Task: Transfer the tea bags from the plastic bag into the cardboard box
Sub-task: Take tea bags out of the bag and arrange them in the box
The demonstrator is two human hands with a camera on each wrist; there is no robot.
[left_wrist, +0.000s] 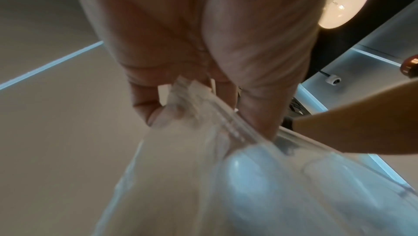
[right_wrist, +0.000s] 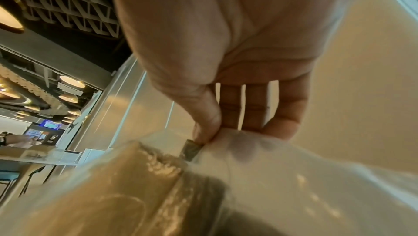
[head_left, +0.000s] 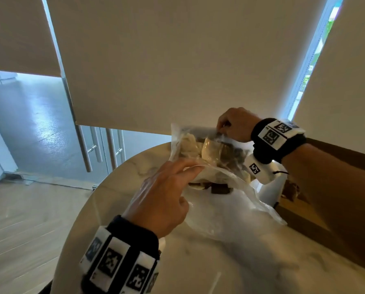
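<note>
A clear plastic bag [head_left: 209, 153] of pale tea bags [head_left: 190, 143] is held up over the table between both hands. My left hand [head_left: 190, 179] pinches its near zip edge; in the left wrist view the fingers [left_wrist: 158, 113] curl round the zip strip of the plastic bag [left_wrist: 248, 186]. My right hand [head_left: 221, 128] pinches the bag's far top edge; the right wrist view shows thumb and fingers [right_wrist: 210, 123] closed on the film above a tea bag [right_wrist: 135, 177]. The brown cardboard box [head_left: 300, 211] stands at the right, partly hidden under my right forearm.
The round marble table [head_left: 177, 262] ends at a curved edge on the left, with wood floor below. Roller blinds hang just behind the bag. A white object [head_left: 270, 192] stands beside the box. Another person's hand [right_wrist: 18, 139] shows far off.
</note>
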